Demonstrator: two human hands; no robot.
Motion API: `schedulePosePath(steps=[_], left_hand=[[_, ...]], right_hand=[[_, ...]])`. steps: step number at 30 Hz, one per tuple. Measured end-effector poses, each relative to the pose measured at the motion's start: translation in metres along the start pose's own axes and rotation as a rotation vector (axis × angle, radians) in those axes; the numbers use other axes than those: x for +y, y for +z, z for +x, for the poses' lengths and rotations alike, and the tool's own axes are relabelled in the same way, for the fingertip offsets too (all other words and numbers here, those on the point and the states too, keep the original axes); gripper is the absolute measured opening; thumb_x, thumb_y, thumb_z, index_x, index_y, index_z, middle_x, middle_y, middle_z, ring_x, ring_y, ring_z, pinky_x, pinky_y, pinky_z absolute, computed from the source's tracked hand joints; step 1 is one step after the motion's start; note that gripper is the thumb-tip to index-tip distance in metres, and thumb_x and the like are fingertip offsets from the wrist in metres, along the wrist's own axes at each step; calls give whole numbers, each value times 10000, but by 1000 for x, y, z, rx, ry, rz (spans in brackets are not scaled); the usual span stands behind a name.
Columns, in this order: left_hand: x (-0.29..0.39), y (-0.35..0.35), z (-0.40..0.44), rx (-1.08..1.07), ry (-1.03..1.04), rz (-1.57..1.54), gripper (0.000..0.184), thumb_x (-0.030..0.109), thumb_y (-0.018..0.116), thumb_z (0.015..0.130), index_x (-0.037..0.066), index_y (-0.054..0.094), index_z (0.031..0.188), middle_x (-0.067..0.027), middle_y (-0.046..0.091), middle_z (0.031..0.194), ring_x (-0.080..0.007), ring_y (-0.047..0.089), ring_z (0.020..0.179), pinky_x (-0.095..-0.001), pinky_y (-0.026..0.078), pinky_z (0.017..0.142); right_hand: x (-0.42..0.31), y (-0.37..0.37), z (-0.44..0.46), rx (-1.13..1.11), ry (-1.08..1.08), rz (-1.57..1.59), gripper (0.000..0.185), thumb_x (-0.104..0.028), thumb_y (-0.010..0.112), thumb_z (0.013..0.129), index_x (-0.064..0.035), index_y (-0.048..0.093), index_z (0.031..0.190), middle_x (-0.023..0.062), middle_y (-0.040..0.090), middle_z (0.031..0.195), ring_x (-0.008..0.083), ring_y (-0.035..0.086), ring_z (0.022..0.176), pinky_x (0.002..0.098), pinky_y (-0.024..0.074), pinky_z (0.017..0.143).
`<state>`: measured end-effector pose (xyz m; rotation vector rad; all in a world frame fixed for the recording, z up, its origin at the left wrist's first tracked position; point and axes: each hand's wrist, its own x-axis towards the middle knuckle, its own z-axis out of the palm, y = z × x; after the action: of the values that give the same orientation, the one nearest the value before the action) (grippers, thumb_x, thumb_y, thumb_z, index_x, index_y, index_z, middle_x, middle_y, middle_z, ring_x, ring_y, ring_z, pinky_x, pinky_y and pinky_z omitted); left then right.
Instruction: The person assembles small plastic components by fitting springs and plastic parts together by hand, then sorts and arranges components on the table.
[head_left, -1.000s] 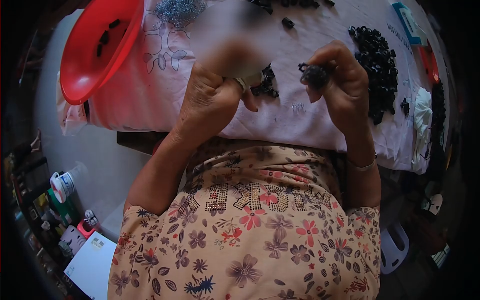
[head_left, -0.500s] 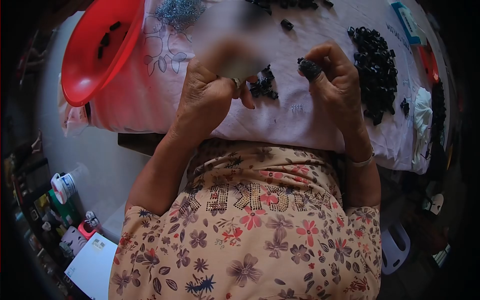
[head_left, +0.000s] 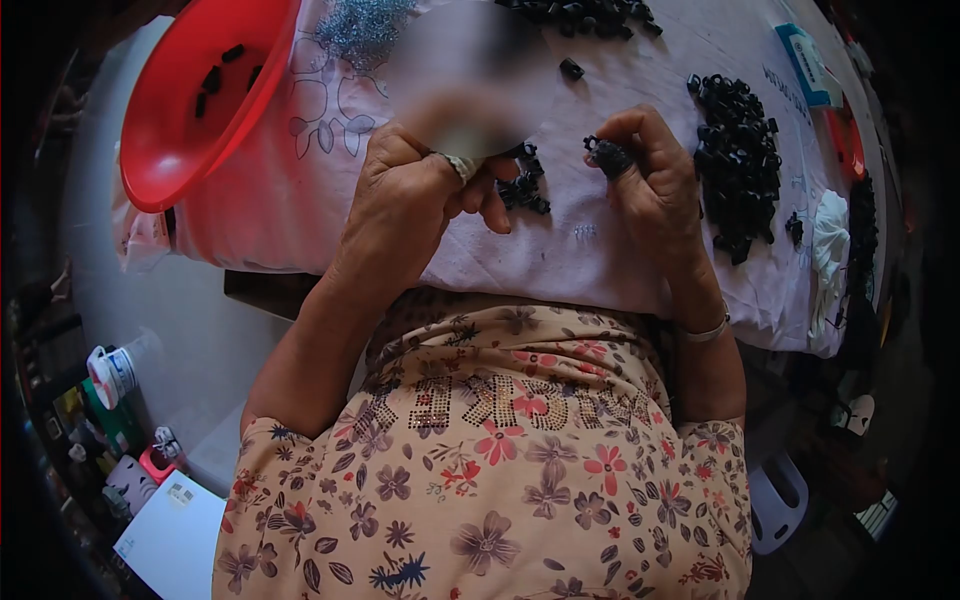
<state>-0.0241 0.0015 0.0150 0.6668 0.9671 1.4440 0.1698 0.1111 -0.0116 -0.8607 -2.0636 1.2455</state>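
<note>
My left hand [head_left: 405,190] is curled above the near side of the cloth, a pale wrap around one finger. A blurred patch covers its upper fingers, so whatever they hold is hidden. Just beyond its lower fingertips lies a small cluster of black plastic pieces [head_left: 527,185]. To the right, my right hand [head_left: 660,185] pinches a small black plastic piece [head_left: 590,146] between thumb and forefinger. A dark cover wraps that thumb's tip. On the cloth between the hands are several tiny metallic bits [head_left: 585,232], too small to name.
A red basin [head_left: 150,150] with several black pieces inside stands at left. Behind it sits a heap of silvery-blue small parts [head_left: 362,32]. A large pile of black pieces [head_left: 738,160] lies right of my right hand, near a blue-and-white box [head_left: 808,62] and white cloth [head_left: 828,250].
The whole view has shifted slightly. My left hand has dropped a little, with its lower fingers more curled. My right hand keeps its pinch on the black piece, which is turned a bit.
</note>
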Motion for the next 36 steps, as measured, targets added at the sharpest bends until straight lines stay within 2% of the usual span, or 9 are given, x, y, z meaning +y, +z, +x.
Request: schedulePosePath(steps=[6,8,15,18,23,28,31,33,36], left_hand=[[0,-2,1,-28,-5,-56,192,71,423,932,-7,573,1022,-90,616,783,-102,568,562,-194,466,528],[1,1,1,-13,-17,-27,213,55,414,902,-23,562,1034,-102,614,792,-88,537,557,-220,487,543],[-1,-1,2,-23,-15,-53,244,61,410,893,-44,551,1062,-124,619,811,-72,509,560,-249,510,565],[-4,-5,3,-75,-11,-149,223,98,411,957,-30,574,1036,-112,610,800,-87,524,575,-264,537,559],[-5,-8,3,-57,-24,-190,286,162,443,950,-66,554,1081,-142,625,829,-86,526,581,-280,538,568],[-6,-8,4,-68,-7,-252,346,183,486,930,-101,526,1124,-160,638,846,-86,528,582,-271,527,557],[-4,-4,3,-65,4,-142,308,158,510,918,-83,536,1108,-151,638,845,-77,520,568,-246,519,542],[-3,-2,3,-20,-19,28,156,61,502,906,-13,585,1015,-86,617,786,-87,559,579,-245,518,547],[-6,-3,3,-19,-10,61,144,53,507,904,1,586,1013,-81,615,778,-93,560,574,-226,491,532]], right_hand=[[4,0,1,1,-34,46,47,-51,517,926,-59,523,972,-1,606,804,-1,423,569,143,355,509],[-2,0,1,5,24,97,148,85,486,868,-33,532,945,23,604,790,55,550,704,191,451,606],[-5,-1,2,-17,72,112,129,62,493,879,-40,538,943,11,606,777,24,475,606,172,399,533],[-3,-1,2,-14,88,91,120,55,509,878,-41,542,942,14,604,781,36,510,650,184,427,573],[1,0,3,-7,28,59,103,43,552,858,-36,552,925,28,607,788,81,571,759,218,466,686],[3,0,3,-5,21,15,85,4,597,848,-33,555,912,30,610,776,82,570,736,224,467,670],[3,0,3,-7,31,13,90,-18,615,845,-34,555,910,32,613,766,81,569,722,227,467,659],[4,0,3,-8,36,23,93,-25,620,844,-35,554,909,35,614,763,83,569,715,229,467,653],[5,0,3,-11,7,30,93,-24,619,842,-37,553,906,38,617,766,85,571,714,232,466,651]])
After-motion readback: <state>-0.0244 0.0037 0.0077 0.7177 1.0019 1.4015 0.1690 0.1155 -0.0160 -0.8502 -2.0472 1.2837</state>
